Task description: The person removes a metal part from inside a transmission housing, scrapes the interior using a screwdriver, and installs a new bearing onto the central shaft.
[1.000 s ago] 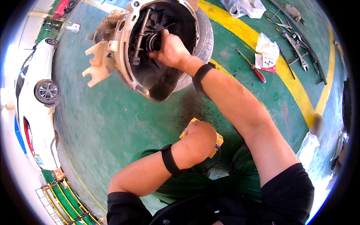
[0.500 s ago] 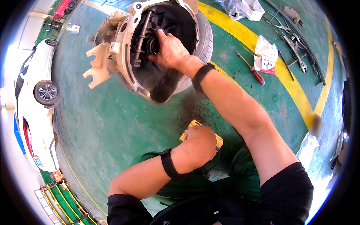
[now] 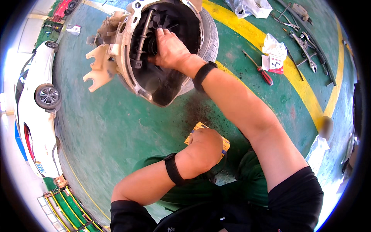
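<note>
A clutch bell housing [image 3: 126, 63] of a gearbox lies with its open side up on a tyre [image 3: 211, 40]. My right hand [image 3: 172, 51] reaches inside it, with thumb and fingers closed around a dark, ring-shaped release bearing [image 3: 152, 46] at the centre. Beside that hand runs a metal fork shaft [image 3: 143, 34]. Close to my knees, my left hand [image 3: 208, 140] is bent downward over a yellow cardboard box [image 3: 199, 127] and grips it. The fingertips of the left hand are hidden beneath the wrist.
To the right lie a red-handled screwdriver [image 3: 266, 76], a small red-and-white box [image 3: 275, 63] with plastic wrapping, and several wrenches [image 3: 303, 48]. Dark grit [image 3: 199, 110] covers the floor below the housing. A white car [image 3: 42, 127] stands at the left.
My right hand has shifted very slightly left and up, still on the bearing. The left hand and the yellow box stay in place.
</note>
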A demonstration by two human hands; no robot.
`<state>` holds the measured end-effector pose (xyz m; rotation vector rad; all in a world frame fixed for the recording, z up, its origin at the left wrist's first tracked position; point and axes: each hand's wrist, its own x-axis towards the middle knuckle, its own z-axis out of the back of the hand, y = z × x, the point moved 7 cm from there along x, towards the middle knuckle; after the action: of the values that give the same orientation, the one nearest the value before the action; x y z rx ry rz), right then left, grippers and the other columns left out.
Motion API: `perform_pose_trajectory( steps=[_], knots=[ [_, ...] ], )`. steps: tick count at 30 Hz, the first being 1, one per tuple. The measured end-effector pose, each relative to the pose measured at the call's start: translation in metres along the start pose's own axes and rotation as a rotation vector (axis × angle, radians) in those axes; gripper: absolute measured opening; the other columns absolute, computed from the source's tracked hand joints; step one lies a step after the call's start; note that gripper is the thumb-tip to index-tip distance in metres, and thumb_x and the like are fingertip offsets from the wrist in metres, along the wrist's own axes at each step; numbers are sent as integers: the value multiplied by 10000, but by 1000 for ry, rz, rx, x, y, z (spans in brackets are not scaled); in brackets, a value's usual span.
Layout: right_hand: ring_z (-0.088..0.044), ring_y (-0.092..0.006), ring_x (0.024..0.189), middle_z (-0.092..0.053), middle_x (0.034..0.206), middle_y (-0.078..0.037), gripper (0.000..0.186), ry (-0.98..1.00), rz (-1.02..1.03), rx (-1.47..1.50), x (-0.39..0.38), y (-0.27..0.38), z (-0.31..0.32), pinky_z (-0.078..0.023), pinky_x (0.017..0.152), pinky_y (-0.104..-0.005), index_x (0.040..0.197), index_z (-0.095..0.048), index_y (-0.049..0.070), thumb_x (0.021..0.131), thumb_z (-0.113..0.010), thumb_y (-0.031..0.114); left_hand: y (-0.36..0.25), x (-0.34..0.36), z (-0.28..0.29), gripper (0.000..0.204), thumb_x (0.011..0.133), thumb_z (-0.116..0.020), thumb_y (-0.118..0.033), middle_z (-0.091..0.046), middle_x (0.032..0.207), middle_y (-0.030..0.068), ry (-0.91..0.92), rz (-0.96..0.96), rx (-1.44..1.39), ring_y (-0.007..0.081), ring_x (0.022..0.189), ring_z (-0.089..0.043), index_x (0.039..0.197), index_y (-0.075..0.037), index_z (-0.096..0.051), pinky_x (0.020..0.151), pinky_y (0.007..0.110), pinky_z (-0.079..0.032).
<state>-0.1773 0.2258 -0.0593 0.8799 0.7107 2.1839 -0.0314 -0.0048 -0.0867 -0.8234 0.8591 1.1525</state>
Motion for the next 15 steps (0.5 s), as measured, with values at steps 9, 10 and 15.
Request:
perform_pose_trajectory(
  steps=[9, 10, 15],
  knots=[
    [-593, -449, 1146, -604, 1186, -310, 820, 128, -29, 29, 6, 2, -3, -496, 1028, -454, 1314, -490, -147, 756, -856, 330, 4, 4, -1, 366, 792, -808, -325, -776, 1099, 50, 13, 63, -19, 221, 1018, -748, 1077, -95, -792, 701, 401, -598],
    [-595, -451, 1142, -607, 1180, -310, 806, 117, -23, 24, 6, 2, -3, -499, 1023, -458, 1306, -493, -144, 757, -857, 320, 4, 4, -1, 370, 791, -810, -326, -775, 1103, 49, 16, 67, -22, 220, 1021, -747, 1077, -92, -791, 698, 400, -597],
    [-598, -453, 1141, -613, 1162, -308, 761, 84, 3, 3, 4, 4, -3, -512, 1008, -467, 1273, -509, -125, 750, -871, 293, 3, 8, -3, 329, 782, -811, -313, -780, 1055, 42, 21, 15, -23, 222, 993, -752, 1043, -113, -802, 642, 400, -594]
  ],
)
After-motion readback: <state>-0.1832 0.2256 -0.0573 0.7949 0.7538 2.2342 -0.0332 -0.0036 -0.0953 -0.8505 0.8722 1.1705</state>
